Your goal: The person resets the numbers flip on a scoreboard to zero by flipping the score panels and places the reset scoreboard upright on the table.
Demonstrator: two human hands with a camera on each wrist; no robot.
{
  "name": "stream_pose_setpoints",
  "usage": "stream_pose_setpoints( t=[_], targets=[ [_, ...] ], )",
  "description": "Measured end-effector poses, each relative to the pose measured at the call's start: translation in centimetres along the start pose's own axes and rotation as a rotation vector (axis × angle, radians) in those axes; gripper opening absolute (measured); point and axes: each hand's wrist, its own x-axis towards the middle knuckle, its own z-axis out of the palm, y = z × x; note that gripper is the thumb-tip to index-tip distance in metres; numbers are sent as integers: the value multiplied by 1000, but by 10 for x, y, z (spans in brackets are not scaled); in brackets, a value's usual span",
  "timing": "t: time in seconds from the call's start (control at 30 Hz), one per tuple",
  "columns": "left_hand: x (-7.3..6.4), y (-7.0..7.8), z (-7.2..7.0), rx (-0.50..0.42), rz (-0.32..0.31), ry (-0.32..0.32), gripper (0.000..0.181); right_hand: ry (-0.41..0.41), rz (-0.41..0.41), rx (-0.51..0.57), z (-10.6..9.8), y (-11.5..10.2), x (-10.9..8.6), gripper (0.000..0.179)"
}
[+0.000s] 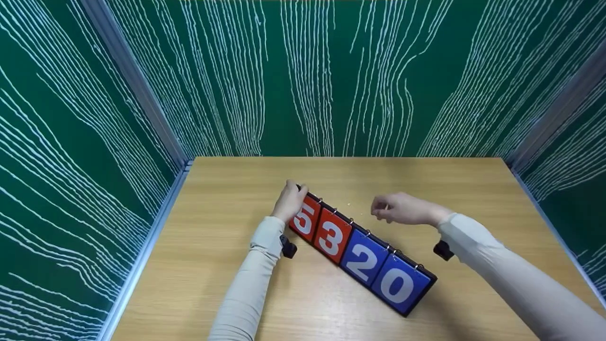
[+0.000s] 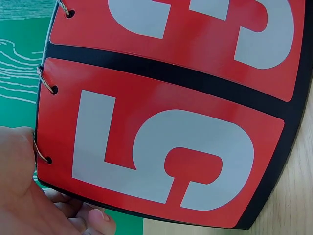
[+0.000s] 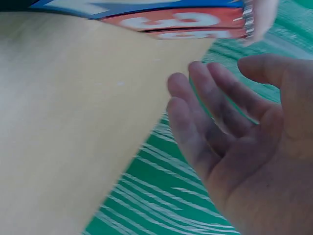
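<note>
A black flip scoreboard (image 1: pixel 364 255) with ring-bound number cards stands tilted over the table, slanting down to the right in the head view. Its red cards (image 2: pixel 161 142) read 5 and 3, its blue cards (image 1: pixel 378 270) 2 and 0. My left hand (image 1: pixel 289 200) grips the board at its upper left corner, next to the 5. In the left wrist view, that hand's fingers (image 2: pixel 98 220) reach behind the board's end. Behind the board and to its right, my right hand (image 1: pixel 405 208) hovers with loosely bent fingers (image 3: pixel 215 98) and holds nothing.
The wooden table (image 1: pixel 213 265) lies beneath the board and both arms. Green walls (image 1: pixel 303 76) with white wavy lines enclose it at the back and sides, with metal posts (image 1: pixel 137 80) at the corners. Small pale specks (image 1: pixel 349 204) lie on the table behind the board.
</note>
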Motion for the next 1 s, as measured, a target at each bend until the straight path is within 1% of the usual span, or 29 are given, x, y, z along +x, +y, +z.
stream_pose_setpoints(
  t=[0.07,0.2,0.33,0.47,0.63,0.77,0.83,0.9,1.0],
  targets=[
    [1,-1,0,9,15,3,57,-65,33,27,4,10,6,21],
    [1,-1,2,-7,-5,-12,65,-167,120,78,16,28,16,26],
    [0,-1,3,-6,-21,-26,70,-235,168,131,30,42,24,32],
    [0,-1,3,-6,-29,-32,73,-283,175,155,41,49,27,38],
    [0,0,2,-19,-37,-32,74,-339,172,195,50,49,32,47],
    [0,0,1,-16,-34,-25,73,-364,161,221,55,48,36,50],
    [0,0,0,-21,-38,-24,71,-353,170,230,57,48,37,52],
    [1,0,0,-12,-27,-16,65,-343,169,234,58,49,38,55],
    [1,0,-1,14,-11,-4,56,-315,190,243,61,50,39,62]
  ],
)
